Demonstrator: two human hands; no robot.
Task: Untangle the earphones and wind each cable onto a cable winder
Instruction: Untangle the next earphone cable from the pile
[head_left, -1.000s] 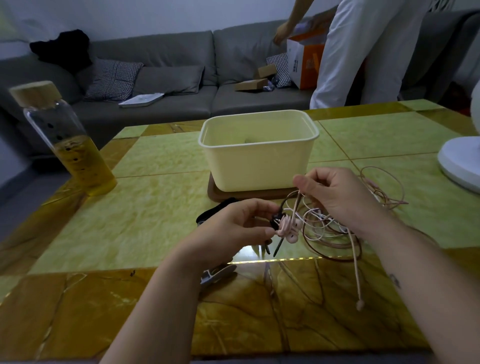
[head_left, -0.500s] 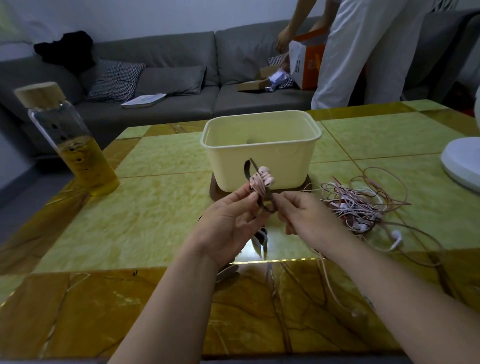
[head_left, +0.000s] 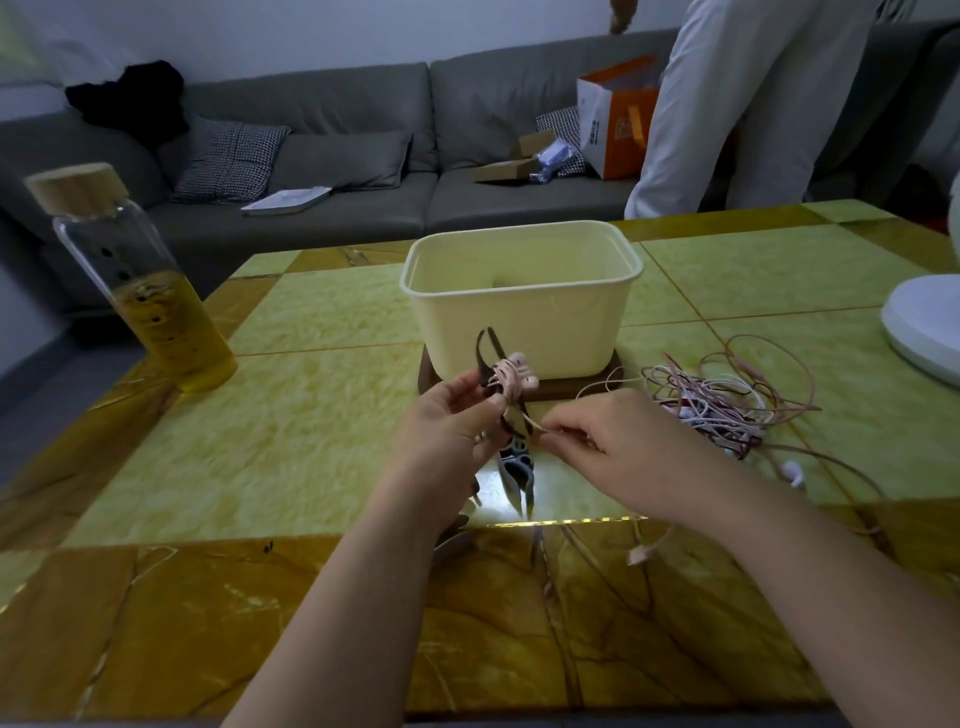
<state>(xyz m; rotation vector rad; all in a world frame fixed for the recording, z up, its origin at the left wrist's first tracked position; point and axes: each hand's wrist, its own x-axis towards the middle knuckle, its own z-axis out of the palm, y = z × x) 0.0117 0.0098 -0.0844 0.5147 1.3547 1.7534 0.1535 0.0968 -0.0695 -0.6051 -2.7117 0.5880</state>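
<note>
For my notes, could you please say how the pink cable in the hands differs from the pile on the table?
The pink cable is wound; the pile sprawls tangled. The left hand and right hand hold the pink cable; the pile lies unheld. Both include pink wire.

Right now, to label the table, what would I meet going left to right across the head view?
Bottle → left hand gripping the winder → right hand pinching the pink cable → cable tangle → white base.
</note>
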